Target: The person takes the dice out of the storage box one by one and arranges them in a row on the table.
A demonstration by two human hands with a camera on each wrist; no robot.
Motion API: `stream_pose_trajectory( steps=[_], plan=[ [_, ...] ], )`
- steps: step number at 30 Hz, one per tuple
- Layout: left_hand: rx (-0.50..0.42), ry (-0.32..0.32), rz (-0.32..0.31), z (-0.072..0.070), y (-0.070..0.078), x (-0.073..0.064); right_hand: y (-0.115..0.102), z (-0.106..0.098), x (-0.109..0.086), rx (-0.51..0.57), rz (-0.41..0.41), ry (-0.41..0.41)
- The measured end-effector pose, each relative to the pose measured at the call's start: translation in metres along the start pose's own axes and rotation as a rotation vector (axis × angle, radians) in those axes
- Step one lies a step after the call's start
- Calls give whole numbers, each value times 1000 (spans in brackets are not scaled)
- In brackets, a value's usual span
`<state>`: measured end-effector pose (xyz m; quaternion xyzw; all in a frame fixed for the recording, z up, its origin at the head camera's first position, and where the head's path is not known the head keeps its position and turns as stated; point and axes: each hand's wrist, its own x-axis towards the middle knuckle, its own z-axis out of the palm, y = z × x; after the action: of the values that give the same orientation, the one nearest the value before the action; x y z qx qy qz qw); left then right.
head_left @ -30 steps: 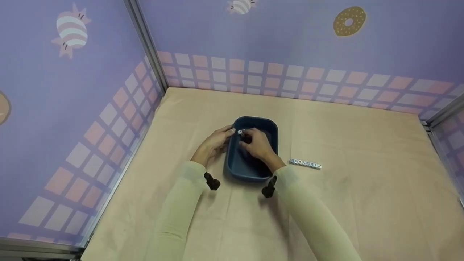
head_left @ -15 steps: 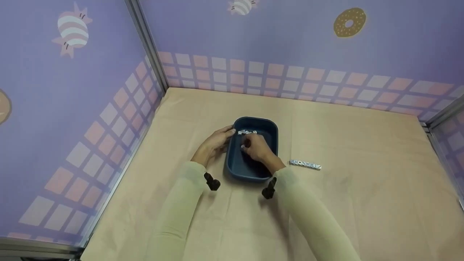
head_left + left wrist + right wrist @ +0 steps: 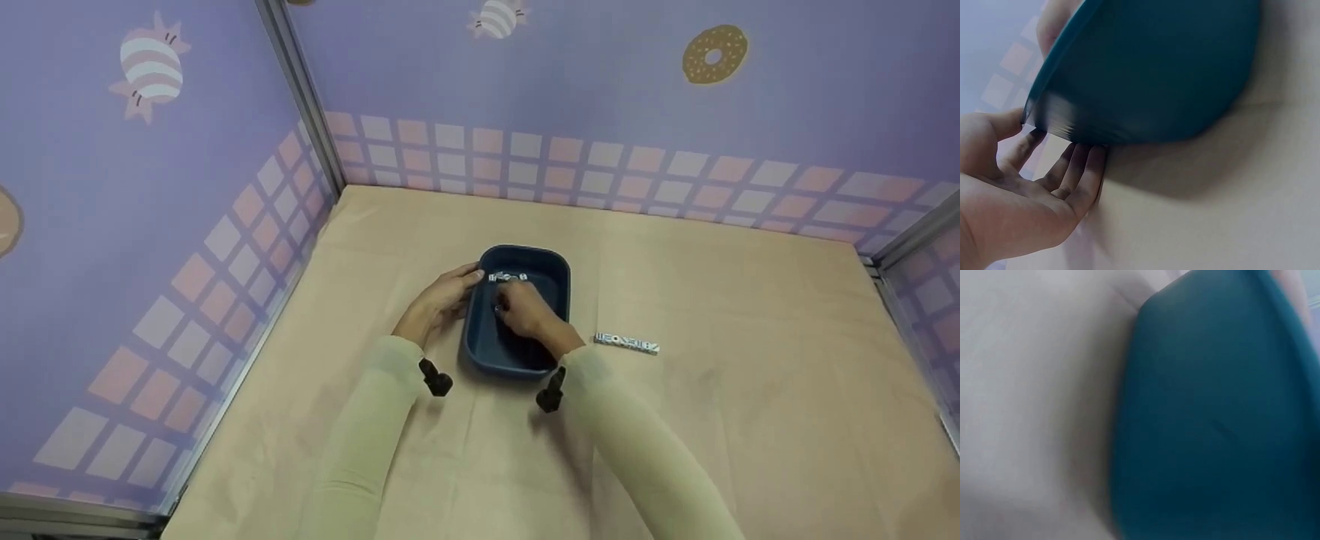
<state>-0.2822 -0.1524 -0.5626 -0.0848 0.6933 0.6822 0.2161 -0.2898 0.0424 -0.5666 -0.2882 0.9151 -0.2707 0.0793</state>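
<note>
A dark blue tub [image 3: 491, 346] with rounded corners stands on the cloth. My left hand [image 3: 446, 295] holds its left side; in the left wrist view the thumb meets the rim and the other fingers press the outer wall. Inside the tub, my right hand [image 3: 527, 311] has curled fingers and pinches a small whitish block [image 3: 498, 308], mostly hidden. Just beyond those fingers, a short row of small white blocks with dark marks [image 3: 508, 277] lies on the tub floor. In the right wrist view the tub's outer wall [image 3: 1213, 410] hides the right hand.
To the right of the tub, a straight row of small white blocks with blue marks [image 3: 627, 343] lies on the beige cloth [image 3: 720, 420]. Purple patterned panels [image 3: 600, 82] stand at the back and sides, joined by metal posts [image 3: 304, 90].
The right hand has drawn back slightly toward me inside the tub, uncovering the short row of white blocks there. The left hand stays at the tub's side. The head view has shifted slightly.
</note>
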Motion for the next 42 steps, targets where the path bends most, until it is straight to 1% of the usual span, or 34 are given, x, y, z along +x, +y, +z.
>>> stream_pose_trajectory(
  steps=[4, 8, 11, 14, 18, 22, 26, 30, 36, 42],
  plan=[
    [-10, -18, 9, 1, -1, 1, -2, -11, -6, 17, -69, -33],
    [4, -24, 17, 0, -1, -1, -5, -26, -19, 51, -143, -29],
    [16, -20, 22, -1, -1, -2, -3, -39, -31, 70, -171, 10],
    [19, -14, 19, -1, -1, -2, 4, -53, -47, 88, -181, 72],
    [34, -5, 9, -3, -2, -3, 22, -69, -72, 122, -198, 148],
    [22, -7, 17, -3, -2, -1, 44, -85, -98, 148, -193, 193],
    [5, -11, 27, -1, -1, 0, 67, -97, -123, 165, -143, 220],
    [3, -12, 27, -1, -2, 1, 90, -103, -147, 184, -65, 253],
    [10, -18, 32, -1, -2, 0, 126, -107, -179, 159, 26, 308],
    [11, -15, 22, 0, -1, 2, 152, -105, -203, 134, 128, 302]
  ],
)
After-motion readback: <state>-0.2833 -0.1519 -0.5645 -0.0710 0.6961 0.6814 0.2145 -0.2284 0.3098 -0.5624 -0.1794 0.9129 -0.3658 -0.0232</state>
